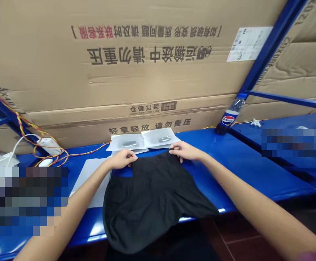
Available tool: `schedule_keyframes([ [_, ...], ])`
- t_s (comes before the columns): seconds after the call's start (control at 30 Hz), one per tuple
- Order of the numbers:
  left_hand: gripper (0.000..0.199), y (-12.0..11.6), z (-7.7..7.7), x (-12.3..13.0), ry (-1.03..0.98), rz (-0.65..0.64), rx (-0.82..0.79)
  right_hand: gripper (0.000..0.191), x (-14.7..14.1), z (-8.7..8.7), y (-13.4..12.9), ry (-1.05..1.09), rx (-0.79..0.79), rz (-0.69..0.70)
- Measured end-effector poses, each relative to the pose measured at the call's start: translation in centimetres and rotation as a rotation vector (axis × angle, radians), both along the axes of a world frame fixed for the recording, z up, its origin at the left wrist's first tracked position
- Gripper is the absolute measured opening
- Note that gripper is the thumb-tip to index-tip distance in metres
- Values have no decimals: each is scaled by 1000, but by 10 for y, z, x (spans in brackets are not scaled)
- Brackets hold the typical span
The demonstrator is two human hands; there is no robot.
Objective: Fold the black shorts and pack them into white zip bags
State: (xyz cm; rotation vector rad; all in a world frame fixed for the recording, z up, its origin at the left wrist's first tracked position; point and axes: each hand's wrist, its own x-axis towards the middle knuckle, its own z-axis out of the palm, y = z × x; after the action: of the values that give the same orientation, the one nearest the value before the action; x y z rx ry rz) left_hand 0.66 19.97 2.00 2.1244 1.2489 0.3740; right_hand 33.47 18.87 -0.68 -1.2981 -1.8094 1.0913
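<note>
A pair of black shorts (155,192) lies spread over the blue shelf top, its lower part hanging past the front edge. At the upper left corner of the fabric, my left hand (124,158) pinches the edge between thumb and fingers. My right hand (184,150) grips the upper right corner the same way. Just behind the hands sit two frosted plastic bags, the left bag (119,139) and the right bag (154,135), both with dark print. Partly behind my left forearm, a flat whitish sheet or bag (85,174) rests on the surface.
A cola bottle (230,115) stands by the right blue post (266,50). Large cardboard (152,83) walls off the back. Twisted red and yellow wires (19,119) run down the left side to a white power strip (50,145). Blurred patches hide things at both sides.
</note>
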Motion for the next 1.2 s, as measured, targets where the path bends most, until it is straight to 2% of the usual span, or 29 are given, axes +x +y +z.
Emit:
schedule_keyframes([
  [0.1,53,6,-18,-6,-64,36,-27,35,1,-16,15,21,-33,-12],
  [0.23,53,1,-28,-13,-138,77,-71,42,12,-27,10,47,-70,3],
  [0.5,53,4,-31,-13,-231,132,-114,48,21,-23,13,21,-149,18],
  [0.73,49,3,-31,-13,-256,158,-142,45,25,-24,11,24,-140,44],
  [1.2,47,1,-35,-12,-272,171,-123,51,27,-21,7,17,-129,44],
])
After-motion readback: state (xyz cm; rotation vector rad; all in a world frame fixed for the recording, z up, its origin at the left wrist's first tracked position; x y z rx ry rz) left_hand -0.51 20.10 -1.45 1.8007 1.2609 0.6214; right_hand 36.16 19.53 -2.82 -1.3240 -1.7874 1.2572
